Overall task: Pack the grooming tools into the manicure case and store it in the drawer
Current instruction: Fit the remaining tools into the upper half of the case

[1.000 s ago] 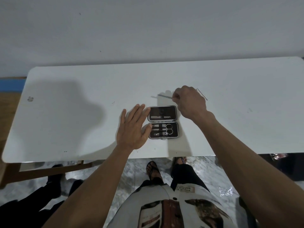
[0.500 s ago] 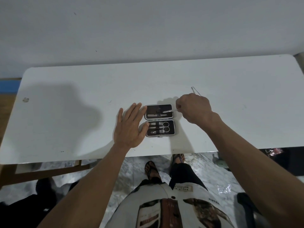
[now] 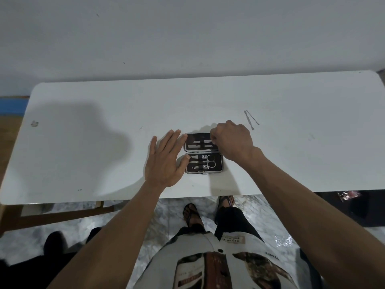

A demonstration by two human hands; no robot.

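A black manicure case (image 3: 217, 167) lies open near the front edge of the white table (image 3: 83, 155). Its near half holds scissors, clippers and slim tools under a strap. Two metal tools lie in the far half. My right hand (image 3: 232, 142) is over the far half's right side, pinching the end of the upper slim metal tool (image 3: 206, 141). My left hand (image 3: 164, 161) lies flat with straight fingers against the case's left edge. Two thin metal tools (image 3: 251, 118) lie loose on the table, to the right and behind my right hand.
A grey wall runs behind the table. Below the front edge are the person's sandalled feet (image 3: 191, 213) on a marble floor and a wooden frame (image 3: 56, 215) at the left. No drawer shows.
My right hand carried the slim metal tool from the table behind the case down into the case's far half. My left hand stayed against the case's left edge.
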